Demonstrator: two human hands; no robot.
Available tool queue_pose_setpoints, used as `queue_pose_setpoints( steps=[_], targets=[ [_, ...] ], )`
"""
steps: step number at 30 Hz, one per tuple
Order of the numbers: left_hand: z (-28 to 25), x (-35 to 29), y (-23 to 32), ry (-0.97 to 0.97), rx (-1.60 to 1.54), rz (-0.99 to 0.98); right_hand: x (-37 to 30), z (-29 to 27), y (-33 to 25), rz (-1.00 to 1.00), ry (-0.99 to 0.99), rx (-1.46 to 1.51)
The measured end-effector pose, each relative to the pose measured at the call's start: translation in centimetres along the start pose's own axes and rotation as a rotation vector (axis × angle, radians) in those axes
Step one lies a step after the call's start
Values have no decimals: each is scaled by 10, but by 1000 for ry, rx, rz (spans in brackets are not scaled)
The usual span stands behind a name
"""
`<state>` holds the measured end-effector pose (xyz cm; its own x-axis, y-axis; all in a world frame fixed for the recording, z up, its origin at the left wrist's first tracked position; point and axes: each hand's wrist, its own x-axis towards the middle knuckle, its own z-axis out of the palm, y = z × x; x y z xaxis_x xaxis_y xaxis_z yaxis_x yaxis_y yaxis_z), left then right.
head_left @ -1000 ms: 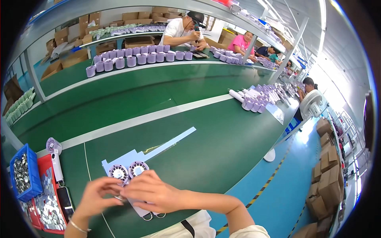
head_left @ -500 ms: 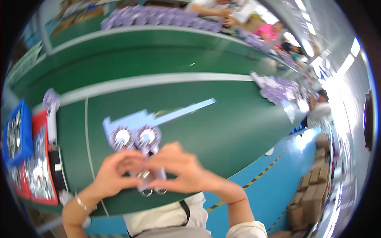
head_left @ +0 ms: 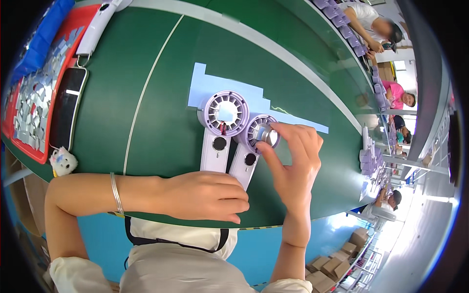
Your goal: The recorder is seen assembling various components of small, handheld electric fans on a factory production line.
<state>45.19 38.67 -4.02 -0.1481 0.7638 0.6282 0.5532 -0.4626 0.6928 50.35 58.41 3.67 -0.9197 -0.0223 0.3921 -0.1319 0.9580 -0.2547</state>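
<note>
Two pale purple handheld fans [head_left: 215, 151] lie side by side on the green table. My left hand [head_left: 207, 198] is closed over their lower handles, palm down; its thumb and the handle ends are hidden. Between thumb and fingers of my right hand [head_left: 295, 163] is a round, shiny silver cap [head_left: 269, 137], at the round head of the right fan [head_left: 251, 134]. The left fan's head [head_left: 227, 113] has a mirror-like centre within a ring of slots, with a small red mark at its lower edge. Under and beyond the heads lies a light blue stepped strip [head_left: 234, 88].
At the left stand a red tray [head_left: 55, 100] of small shiny pieces and a blue bin [head_left: 41, 41]. Nearby lie a phone [head_left: 68, 105], a plush charm [head_left: 62, 162] and another white handle [head_left: 97, 29]. Co-workers sit at the right; cardboard boxes [head_left: 332, 266] stand on the floor.
The view has turned and come closer to the table. My hands, earlier together below the fan heads, have parted: the left lies over the handles, the right holds the cap at the right fan.
</note>
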Motion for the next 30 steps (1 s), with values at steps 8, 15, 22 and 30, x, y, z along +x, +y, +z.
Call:
queue_pose_setpoints(
  steps=[8,15,22,30],
  targets=[
    [0,3,1,-37,93,-2,6,1,4,-13,-46,-64],
    [5,4,0,-38,136,6,11,9,23,-118,-42,76],
    [7,3,3,-9,145,-16,13,7,30,71,-160,504],
    [11,1,4,12,110,-35,11,16,45,29,-178,618]
  ],
)
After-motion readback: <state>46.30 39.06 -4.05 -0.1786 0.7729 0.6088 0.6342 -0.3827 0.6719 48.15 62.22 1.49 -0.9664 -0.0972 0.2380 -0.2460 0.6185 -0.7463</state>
